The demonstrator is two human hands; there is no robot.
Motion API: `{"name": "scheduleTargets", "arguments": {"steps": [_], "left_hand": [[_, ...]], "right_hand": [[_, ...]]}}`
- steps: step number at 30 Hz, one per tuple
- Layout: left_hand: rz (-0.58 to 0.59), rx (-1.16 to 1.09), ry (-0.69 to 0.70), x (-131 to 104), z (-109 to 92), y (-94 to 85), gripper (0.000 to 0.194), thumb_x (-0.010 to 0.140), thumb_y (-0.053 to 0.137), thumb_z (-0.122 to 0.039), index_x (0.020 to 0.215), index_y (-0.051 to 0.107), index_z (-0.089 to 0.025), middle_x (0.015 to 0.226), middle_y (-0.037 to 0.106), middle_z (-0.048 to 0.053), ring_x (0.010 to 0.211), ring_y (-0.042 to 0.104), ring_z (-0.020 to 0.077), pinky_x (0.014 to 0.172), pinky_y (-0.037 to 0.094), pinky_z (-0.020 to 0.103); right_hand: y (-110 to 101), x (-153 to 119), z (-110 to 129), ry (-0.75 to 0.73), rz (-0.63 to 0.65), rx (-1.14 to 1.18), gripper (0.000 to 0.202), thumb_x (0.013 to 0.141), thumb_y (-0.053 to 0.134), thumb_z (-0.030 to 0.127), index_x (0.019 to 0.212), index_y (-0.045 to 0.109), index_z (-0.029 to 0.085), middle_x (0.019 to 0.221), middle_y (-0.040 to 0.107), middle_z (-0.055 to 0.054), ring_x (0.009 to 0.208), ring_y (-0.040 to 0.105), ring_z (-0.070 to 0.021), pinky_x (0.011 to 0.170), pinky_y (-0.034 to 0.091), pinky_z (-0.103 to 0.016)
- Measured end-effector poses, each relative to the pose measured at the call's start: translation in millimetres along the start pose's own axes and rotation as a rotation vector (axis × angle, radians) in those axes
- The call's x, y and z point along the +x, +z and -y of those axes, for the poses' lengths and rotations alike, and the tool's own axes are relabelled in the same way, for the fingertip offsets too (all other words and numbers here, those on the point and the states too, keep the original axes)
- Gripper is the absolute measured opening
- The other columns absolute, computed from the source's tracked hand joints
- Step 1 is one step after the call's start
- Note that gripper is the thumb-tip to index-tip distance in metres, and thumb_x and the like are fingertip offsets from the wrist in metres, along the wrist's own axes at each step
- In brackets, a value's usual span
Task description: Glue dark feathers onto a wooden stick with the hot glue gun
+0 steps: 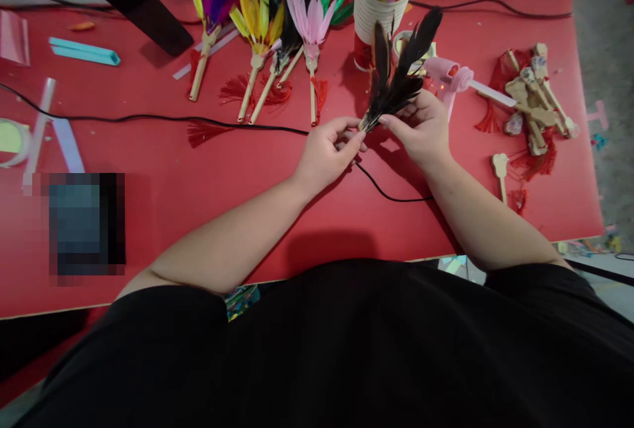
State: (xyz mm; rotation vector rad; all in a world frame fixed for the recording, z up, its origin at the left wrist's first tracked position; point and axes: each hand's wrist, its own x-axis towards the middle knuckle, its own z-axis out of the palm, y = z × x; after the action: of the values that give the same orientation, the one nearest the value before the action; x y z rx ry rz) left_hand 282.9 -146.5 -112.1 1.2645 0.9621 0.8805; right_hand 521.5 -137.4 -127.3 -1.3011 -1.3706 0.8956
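A bunch of black feathers [391, 84] is held over the red table, its tips fanned up and to the right. My left hand [324, 154] pinches the bottom end of the bunch between thumb and fingers. From the right, my right hand [426, 127] grips the lower side of the feathers, thumb on top and fingers partly hidden behind them. Whether a wooden handle is inside the grip, I cannot tell. Just past my right hand is a pink glue gun [453, 81] with a pale glue stick [493, 93] in its back.
Several feather fans on wooden handles, including a pink feather fan [312, 32], lie at the back. Paper cups [384, 8] stand behind the black feathers. Wooden handles with red tassels [532, 101] are heaped right. A black cable [198, 119] crosses the table [238, 210].
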Motion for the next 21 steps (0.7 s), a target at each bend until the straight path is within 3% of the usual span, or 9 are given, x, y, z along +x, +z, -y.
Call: {"name": "scheduleTargets", "arguments": {"steps": [6,10,21], "left_hand": [[-0.010,0.037,0.012,0,-4,-0.5,0.019,0.105,0.095,-0.037,0.112,0.087,-0.021,0.081,0.083,0.003,0.069,0.075,0.0167,0.073,0.059,0.029],[0.002,0.088,0.054,-1,-2,-1.1,0.019,0.105,0.091,-0.040,0.108,0.086,-0.021,0.081,0.084,0.004,0.068,0.074,0.0163,0.071,0.057,0.029],[0.019,0.124,0.120,-1,3,-3.5,0.020,0.107,0.086,-0.037,0.114,0.086,-0.019,0.090,0.088,0.006,0.075,0.081,0.0177,0.074,0.062,0.029]], "right_hand": [[5,-3,6,-0.017,-0.018,-0.024,0.059,0.088,0.110,0.066,0.120,0.079,0.028,0.116,0.086,-0.010,0.122,0.087,-0.0368,0.107,0.079,-0.057],[4,-5,4,-0.014,0.000,-0.058,0.059,0.087,0.111,0.068,0.119,0.078,0.030,0.113,0.084,-0.009,0.123,0.086,-0.0378,0.104,0.079,-0.058],[10,-11,0,-0.016,0.058,-0.028,0.070,0.084,0.112,0.077,0.120,0.073,0.031,0.111,0.082,-0.007,0.121,0.084,-0.0372,0.102,0.079,-0.057]]}}
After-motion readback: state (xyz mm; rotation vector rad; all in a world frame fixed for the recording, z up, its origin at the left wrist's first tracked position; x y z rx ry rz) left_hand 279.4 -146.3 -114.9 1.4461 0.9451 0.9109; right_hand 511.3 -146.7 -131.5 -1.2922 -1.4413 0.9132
